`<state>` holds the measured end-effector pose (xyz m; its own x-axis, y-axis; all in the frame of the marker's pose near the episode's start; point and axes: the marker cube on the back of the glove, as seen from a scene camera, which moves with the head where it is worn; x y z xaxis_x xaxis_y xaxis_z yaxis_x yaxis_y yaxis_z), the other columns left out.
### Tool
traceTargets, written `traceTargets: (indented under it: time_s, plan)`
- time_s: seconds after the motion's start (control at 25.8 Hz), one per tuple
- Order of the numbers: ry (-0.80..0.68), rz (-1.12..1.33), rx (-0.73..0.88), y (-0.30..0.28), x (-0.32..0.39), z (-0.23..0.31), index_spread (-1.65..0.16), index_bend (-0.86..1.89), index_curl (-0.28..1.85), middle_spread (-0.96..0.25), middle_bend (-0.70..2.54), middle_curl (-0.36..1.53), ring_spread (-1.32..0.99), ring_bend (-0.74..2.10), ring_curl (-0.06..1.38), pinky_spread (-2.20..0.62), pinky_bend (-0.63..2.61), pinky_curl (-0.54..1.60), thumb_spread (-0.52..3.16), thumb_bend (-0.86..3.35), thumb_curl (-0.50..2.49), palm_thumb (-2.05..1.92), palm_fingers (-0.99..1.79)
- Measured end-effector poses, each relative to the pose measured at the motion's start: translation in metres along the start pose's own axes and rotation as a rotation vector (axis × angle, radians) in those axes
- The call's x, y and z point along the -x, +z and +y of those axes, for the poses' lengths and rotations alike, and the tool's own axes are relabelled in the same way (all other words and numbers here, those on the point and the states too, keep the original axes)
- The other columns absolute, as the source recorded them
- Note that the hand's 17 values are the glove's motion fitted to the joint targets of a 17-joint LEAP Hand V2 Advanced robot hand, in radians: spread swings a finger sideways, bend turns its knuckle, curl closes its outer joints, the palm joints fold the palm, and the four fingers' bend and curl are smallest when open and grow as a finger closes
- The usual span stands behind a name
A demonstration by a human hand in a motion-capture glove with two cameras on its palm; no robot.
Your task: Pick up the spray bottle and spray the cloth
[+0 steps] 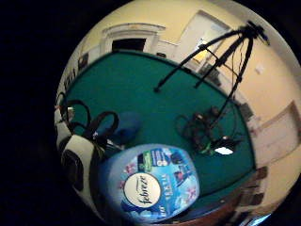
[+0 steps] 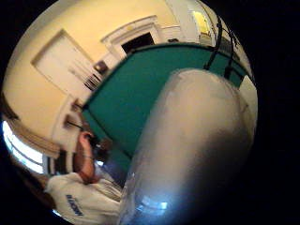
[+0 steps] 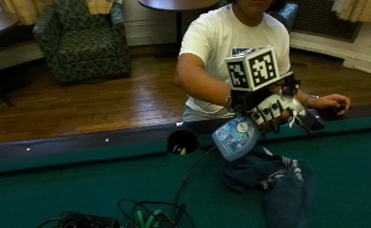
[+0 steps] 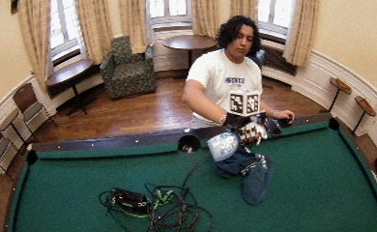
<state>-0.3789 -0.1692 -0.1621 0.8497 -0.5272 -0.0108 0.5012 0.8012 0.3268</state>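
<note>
The gloved right hand (image 3: 271,110) curls its fingers round the spray bottle (image 3: 236,137), holding it tilted in the air above the dark blue cloth (image 3: 277,183) — crumpled on the green felt pool table (image 3: 78,190), cables (image 3: 147,216) nearby — wood floor, armchair (image 3: 84,42) behind.

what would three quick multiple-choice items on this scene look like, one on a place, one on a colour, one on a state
1. Where does the cloth lie?
A. on the armchair
B. on the green table, under the raised bottle
C. on the wooden floor

2. What colour is the cloth?
A. dark blue
B. red
C. yellow

3. What state is the spray bottle in?
A. lying on the table
B. standing on the rail
C. held up off the table

Key: 1 B, it rests on the felt; 2 A, navy fabric; 3 C, the gloved right hand grips it with curled fingers.
</note>
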Motion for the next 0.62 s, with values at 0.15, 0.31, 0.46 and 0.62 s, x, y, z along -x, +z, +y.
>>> traceTargets:
  time_s: [0.15, 0.31, 0.46, 0.62]
  plan:
    - [0.116, -0.295, -0.104, -0.032, -0.006, -0.004, -0.25, 0.44, 0.58, -0.2, 0.69, 0.56, -0.21, 0.78, 0.49, -0.31, 0.45, 0.43, 0.28, -0.03, 0.81, 0.9, 1.4]
    - [0.156, -0.564, -0.155, -0.046, 0.001, -0.002, -0.25, 0.44, 0.58, -0.2, 0.69, 0.56, -0.21, 0.78, 0.48, -0.31, 0.45, 0.43, 0.28, -0.03, 0.82, 0.9, 1.4]
    - [0.169, -0.773, -0.171, -0.04, 0.018, -0.004, -0.25, 0.44, 0.59, -0.2, 0.69, 0.56, -0.21, 0.78, 0.48, -0.31, 0.45, 0.43, 0.28, -0.03, 0.82, 0.9, 1.4]
    - [0.14, -0.871, -0.143, -0.025, 0.043, -0.008, -0.25, 0.44, 0.59, -0.2, 0.69, 0.56, -0.21, 0.78, 0.48, -0.31, 0.46, 0.43, 0.28, -0.03, 0.82, 0.89, 1.4]
